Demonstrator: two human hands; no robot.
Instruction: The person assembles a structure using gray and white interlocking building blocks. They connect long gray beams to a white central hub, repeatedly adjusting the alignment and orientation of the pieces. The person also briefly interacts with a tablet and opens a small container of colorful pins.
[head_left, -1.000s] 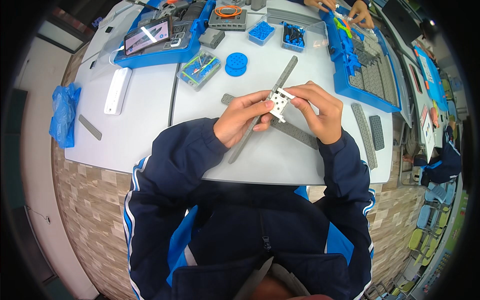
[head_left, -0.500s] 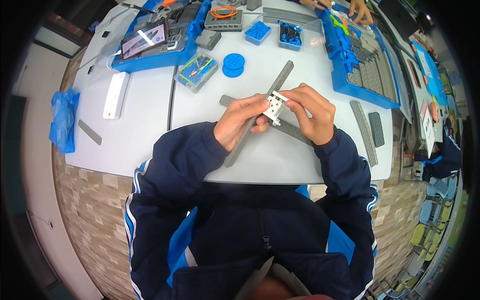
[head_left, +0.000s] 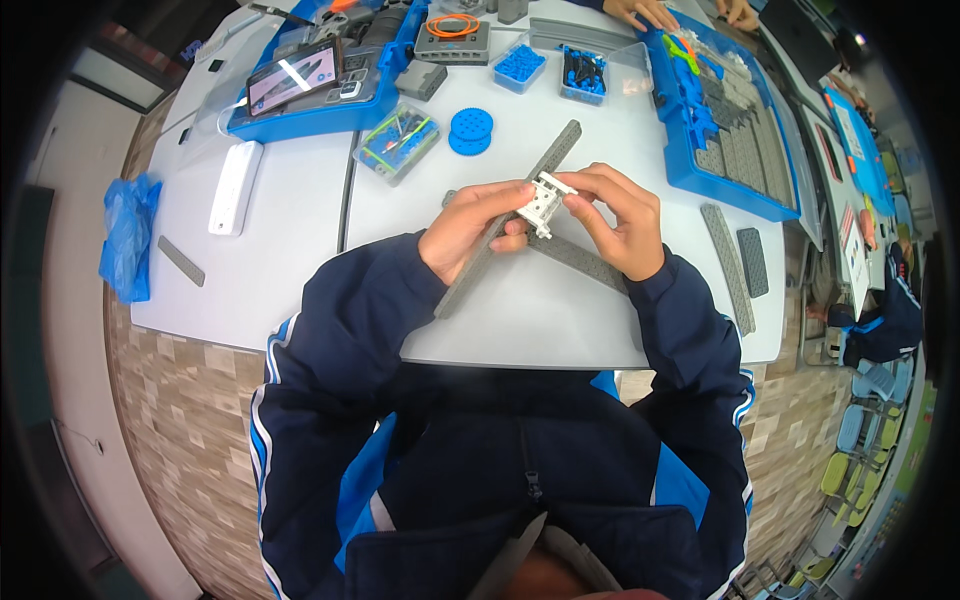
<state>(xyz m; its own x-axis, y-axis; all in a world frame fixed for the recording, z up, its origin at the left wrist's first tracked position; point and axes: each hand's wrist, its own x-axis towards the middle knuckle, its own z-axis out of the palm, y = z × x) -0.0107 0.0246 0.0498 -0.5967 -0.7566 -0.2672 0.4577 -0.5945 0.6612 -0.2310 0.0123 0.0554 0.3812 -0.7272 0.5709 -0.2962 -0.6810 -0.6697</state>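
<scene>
A long grey perforated beam (head_left: 560, 147) slants above the table, gripped by my left hand (head_left: 468, 228). My left thumb presses a white plastic bracket-like piece (head_left: 541, 206) with small holes against that beam. From the other side, my right hand (head_left: 628, 222) pinches the upper right end of the white piece between thumb and fingers. Whether it is fastened to the beam I cannot tell. A second grey beam (head_left: 582, 264) lies on the table below, crossing under the first one and partly hidden by my hands.
Beyond my hands sit a blue round plate part (head_left: 470, 131), a clear parts box (head_left: 398, 142), and small tubs of blue (head_left: 519, 64) and black pieces (head_left: 583, 72). Blue bins (head_left: 738, 190) hold beams. Loose grey beams (head_left: 727, 266) lie right; another person's hand (head_left: 640, 14) is far off.
The beam and white piece have shifted slightly left and nearer me, and the white piece is turned a little. Both hands keep their hold. Another person's hands at the far bin moved.
</scene>
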